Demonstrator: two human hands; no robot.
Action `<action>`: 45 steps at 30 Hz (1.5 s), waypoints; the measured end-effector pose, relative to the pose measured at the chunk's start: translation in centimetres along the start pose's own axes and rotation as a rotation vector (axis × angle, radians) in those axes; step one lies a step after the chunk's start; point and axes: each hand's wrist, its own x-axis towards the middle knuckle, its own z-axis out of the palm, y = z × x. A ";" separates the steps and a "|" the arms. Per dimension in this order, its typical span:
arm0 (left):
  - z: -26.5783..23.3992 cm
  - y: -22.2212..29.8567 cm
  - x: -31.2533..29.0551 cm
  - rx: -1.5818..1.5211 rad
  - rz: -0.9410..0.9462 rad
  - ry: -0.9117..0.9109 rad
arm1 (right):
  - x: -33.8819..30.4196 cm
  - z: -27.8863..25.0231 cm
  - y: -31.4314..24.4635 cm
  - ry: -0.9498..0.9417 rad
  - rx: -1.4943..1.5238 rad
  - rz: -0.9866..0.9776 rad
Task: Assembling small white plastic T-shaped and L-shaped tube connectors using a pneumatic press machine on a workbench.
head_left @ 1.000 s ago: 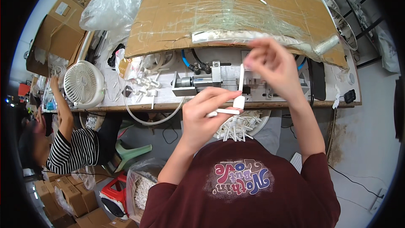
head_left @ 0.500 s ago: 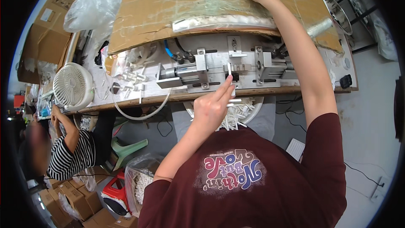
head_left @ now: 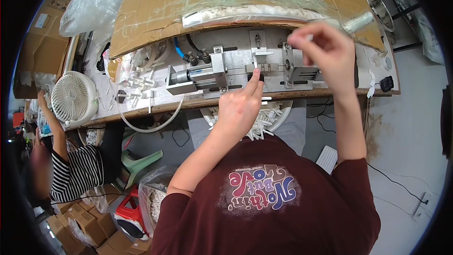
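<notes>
My left hand (head_left: 239, 109) reaches to the front of a metal clamping fixture (head_left: 269, 80). Its forefinger is stretched out, and the fingertip rests on a narrow white plastic piece (head_left: 255, 63) standing in the middle of the fixture; the thumb is hidden. Smeared by motion, my right hand (head_left: 328, 52) hovers above the fixture's right-hand block, fingers curled in a pinch around a small whitish thing (head_left: 309, 37) too blurred to name. Metal cylinder units flank the white piece, the left one (head_left: 200, 75) with a blue hose behind it. A round tub (head_left: 284, 115) of white plastic parts sits on my lap.
A large cardboard sheet (head_left: 226, 0) overhangs the bench's back. To the left are loose white fittings (head_left: 141, 82), a looped clear tube (head_left: 155, 130) and a white fan (head_left: 74, 97). Another person in a striped shirt (head_left: 78, 172) sits far left. A black object (head_left: 386, 83) lies at the right edge.
My right hand has come back from the top of the cardboard toward me, down over the fixture's right side, its fingers now curled. My left hand stays at the white piece.
</notes>
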 end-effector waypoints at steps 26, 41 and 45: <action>-4.8 2.2 0.5 -0.492 -0.204 0.386 | -10.9 4.4 0.4 -0.064 0.134 -0.093; -4.1 0.7 -0.6 -0.404 -0.030 0.180 | -8.2 1.8 1.9 0.097 0.441 0.364; -0.5 -0.2 -1.4 -0.120 -0.029 0.136 | -9.6 0.0 3.6 0.201 0.220 0.283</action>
